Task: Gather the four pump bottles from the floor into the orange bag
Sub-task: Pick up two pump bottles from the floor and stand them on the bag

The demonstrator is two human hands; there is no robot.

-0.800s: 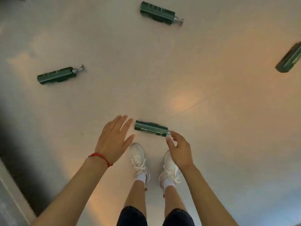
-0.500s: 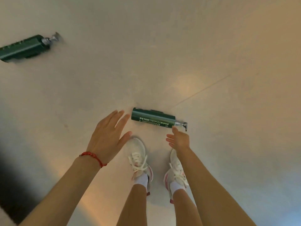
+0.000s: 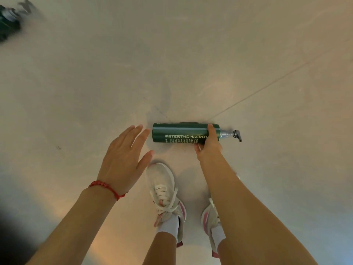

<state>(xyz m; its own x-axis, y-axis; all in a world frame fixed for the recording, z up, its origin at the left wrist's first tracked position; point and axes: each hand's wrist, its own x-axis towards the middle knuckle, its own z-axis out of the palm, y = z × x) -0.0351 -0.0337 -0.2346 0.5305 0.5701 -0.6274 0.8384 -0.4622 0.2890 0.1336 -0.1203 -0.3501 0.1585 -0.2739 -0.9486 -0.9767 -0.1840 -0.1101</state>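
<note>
Presently, a green pump bottle (image 3: 183, 133) is lying on its side on the pale floor (image 3: 210, 54), just ahead of the person's white sneakers (image 3: 164, 190), its pump nozzle (image 3: 236, 135) pointing to the person's right. The right hand (image 3: 209, 145) is closing around the bottle's upper body next to the silver collar, one finger curling over the top and the thumb side coming from below; the fingers are wrapping the cylinder, though whether it is lifting off the floor cannot be told. The left hand (image 3: 125, 159) is hovering flat and spread, fingers extended and holding nothing, its fingertips (image 3: 142, 129) sitting just beside the bottle's base end without clearly touching it. A red bracelet (image 3: 108, 188) is circling the left wrist. A second pump bottle (image 3: 8, 23) is showing at the far upper left corner, blurred, well apart from the hands. A thin seam (image 3: 277, 79) is running diagonally across the floor toward the bottle.
</note>
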